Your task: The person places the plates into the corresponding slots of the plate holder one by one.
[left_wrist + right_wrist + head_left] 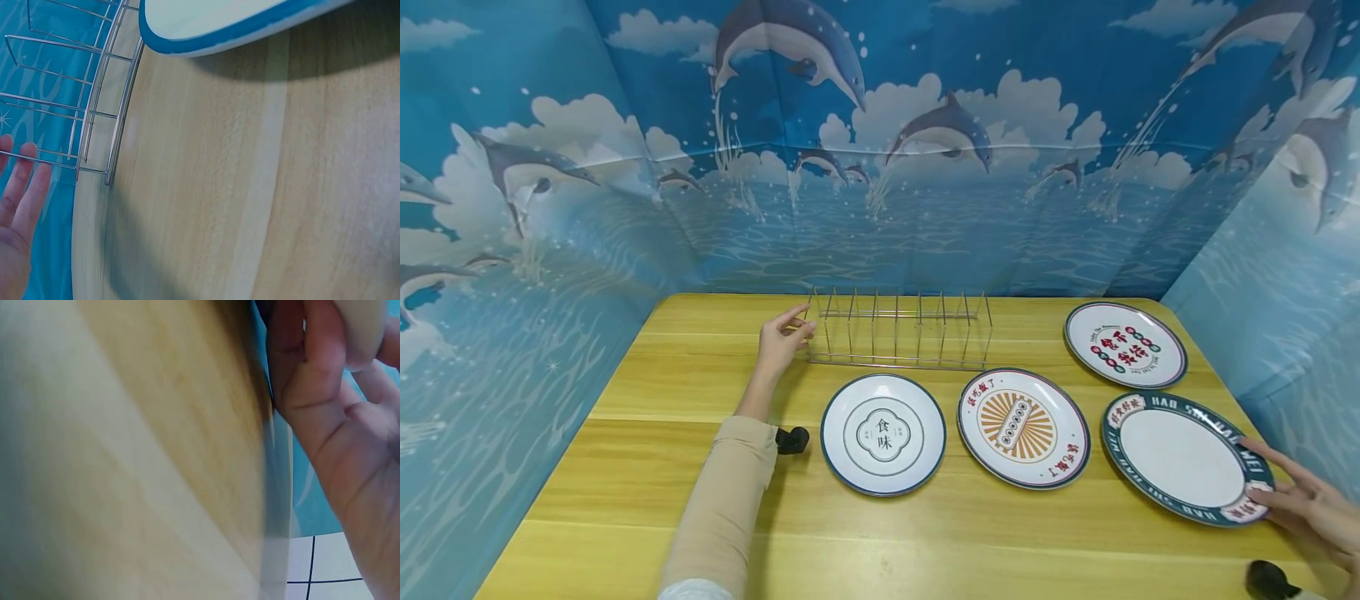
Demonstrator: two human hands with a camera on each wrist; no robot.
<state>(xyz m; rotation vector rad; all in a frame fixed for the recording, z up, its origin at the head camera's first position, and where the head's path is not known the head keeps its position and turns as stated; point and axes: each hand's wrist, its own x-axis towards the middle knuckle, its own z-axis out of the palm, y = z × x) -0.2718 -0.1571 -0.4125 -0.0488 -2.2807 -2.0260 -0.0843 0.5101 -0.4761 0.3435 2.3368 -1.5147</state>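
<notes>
Looking down from my head, I have my right hand [1311,504] on the green-rimmed plate [1183,458], at the right side of the table [850,550], pinching its rim, thumb on top and some fingers hidden at the edge. Holding one side worries me: the weight lies beyond my fingertips, so a weak pinch could let the plate dip or knock the red-lettered plate [1126,345] just behind it. My left hand [784,337] is at the left end of the wire rack [897,362], fingers loosely apart. I judge the light rack could slide or tip if nudged. It has upright wire dividers over long base rails; all four plates are outside it, the black-lettered plate [883,435] and sunburst plate [1024,428] in front.

From my left wrist, three fairly straight, slightly spread fingers reach the end wire; my thumb is out of sight, so I cannot tell whether it presses. A blue-rimmed plate edge shows near the rack's front rail; a shove could make them clatter.

From my right wrist, a pale plate edge sits between thumb and fingers, beside the table's edge, white tiling [331,559] beyond; a slip might drop it over.
</notes>
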